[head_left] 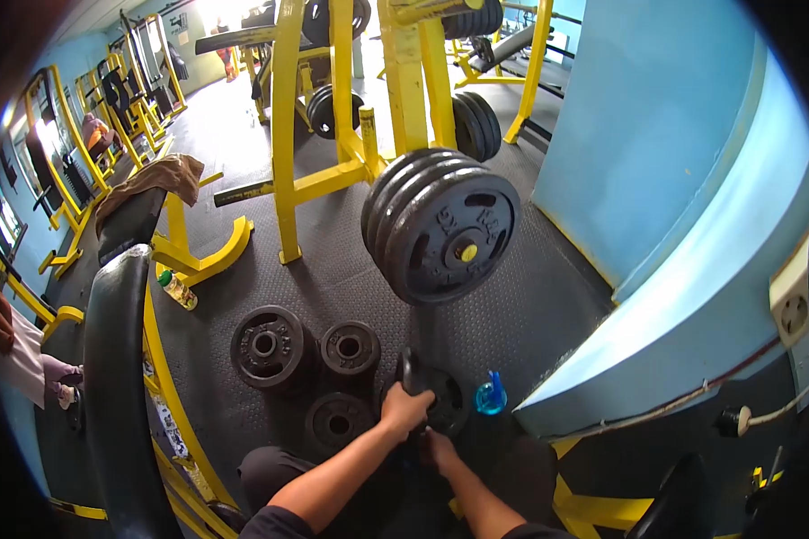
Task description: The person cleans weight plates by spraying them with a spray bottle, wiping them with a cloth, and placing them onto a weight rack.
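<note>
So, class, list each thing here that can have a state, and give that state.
Held plate: tilted up on edge
Left hand: gripping the held plate
Right hand: low beside it, grip unclear
Floor plates at left: lying flat
Machine plates: mounted, raised
Green-capped bottle: closed
Blue bottle: lid unclear
Brown cloth: draped
Wall socket: nothing plugged in

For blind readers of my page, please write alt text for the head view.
A person's left hand grips a roughly upright black weight plate, the right hand low near it. More plates lie left on the gym floor, a blue bottle right, a loaded yellow rack ahead.
</note>
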{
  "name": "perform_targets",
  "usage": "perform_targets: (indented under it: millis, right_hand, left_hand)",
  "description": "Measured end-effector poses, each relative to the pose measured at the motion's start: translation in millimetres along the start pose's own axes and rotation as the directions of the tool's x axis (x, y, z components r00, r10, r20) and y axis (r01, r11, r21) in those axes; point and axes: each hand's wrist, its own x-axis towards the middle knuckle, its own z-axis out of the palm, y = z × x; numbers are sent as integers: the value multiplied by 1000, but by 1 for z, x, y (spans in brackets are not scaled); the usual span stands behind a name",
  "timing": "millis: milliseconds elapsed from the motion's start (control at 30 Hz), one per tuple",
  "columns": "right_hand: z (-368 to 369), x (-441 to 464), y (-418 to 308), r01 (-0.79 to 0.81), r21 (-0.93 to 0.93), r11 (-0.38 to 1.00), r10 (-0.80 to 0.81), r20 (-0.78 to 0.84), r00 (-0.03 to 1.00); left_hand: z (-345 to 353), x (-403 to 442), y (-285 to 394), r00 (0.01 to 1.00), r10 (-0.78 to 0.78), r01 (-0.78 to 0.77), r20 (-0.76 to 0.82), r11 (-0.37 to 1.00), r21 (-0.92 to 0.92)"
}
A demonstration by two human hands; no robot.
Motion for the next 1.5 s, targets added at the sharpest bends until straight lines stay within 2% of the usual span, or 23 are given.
perform_targets:
  millis: [67,200,267,300,333,400,467,600,667,700,733,767,800,833,867,900,933,1000,1033,1167,1233,1333,1500]
  right_hand:
    - [15,-30,-9,-188,385,904,193,26,981]
    - [26,-61,25,-308,429,849,354,-30,935]
    - [36,-65,76,-218,682,698,241,63,968]
    - [43,-78,81,-143,741,656,45,150,988]
    - [46,-98,90,-148,756,638,47,154,987]
    - [29,-143,104,-423,784,453,158,397,904]
    - [14,-179,92,-437,779,450,207,385,900]
    - [13,-218,52,-468,763,446,318,354,880]
    - [40,-259,30,-480,773,414,367,341,866]
    - [59,-307,-76,-437,799,413,166,406,899]
    - [68,-329,-110,-460,782,421,78,474,877]
    - [78,-373,-190,-197,683,704,6,272,962]
    - [86,-419,-258,83,454,887,-135,84,987]
    - [94,-418,-270,104,465,879,-157,75,985]
    - [99,-407,-281,-87,683,725,-72,201,977]
    - [105,-406,-283,-283,821,496,-27,340,940]
    - [109,-421,-296,-261,835,485,-41,320,947]
    - [105,-448,-358,-173,783,597,-53,254,966]
    - [104,-466,-387,-174,792,585,-54,252,966]
    - [91,-437,-371,-99,712,695,-166,293,941]
    - [91,-482,-436,300,300,906,-331,59,942]
    - [90,-509,-474,420,166,892,-415,-64,908]
    - [75,-533,-513,551,117,826,-538,-129,833]
  left_hand:
    - [4,-1,-10,999,42,-39,-13,989,140]
    - [-12,-48,36,968,-194,153,158,959,238]
    - [-13,-75,17,953,-227,190,203,964,188]
    - [-18,-85,21,941,-225,197,251,971,132]
    - [-30,-113,61,910,-306,266,281,949,170]
    - [-39,-148,54,881,-348,278,320,929,244]
    - [-62,-198,127,858,-390,250,334,885,393]
    - [-102,-276,211,855,-363,240,370,910,337]
    - [-128,-310,269,808,-397,287,436,911,298]
    - [-137,-327,320,818,-420,320,393,900,295]
    - [-152,-342,325,811,-431,315,395,892,324]
    - [-166,-348,320,843,-349,246,410,927,282]
    - [-180,-354,327,870,-256,170,421,958,231]
    - [-194,-362,348,875,-273,202,400,956,211]
    - [-210,-370,370,875,-261,181,407,957,226]
    - [-228,-376,390,875,-265,236,406,964,121]
    - [-244,-381,405,872,-268,289,409,957,10]
    - [-279,-382,417,895,-249,301,369,950,-87]
    - [-294,-381,415,915,-217,279,341,949,-145]
    - [-334,-365,417,959,-141,219,247,920,-326]
    - [-344,-354,409,964,-56,153,262,917,-369]
    - [-346,-346,417,960,68,62,272,894,-443]
    - [-336,-333,444,927,223,-37,303,855,-517]
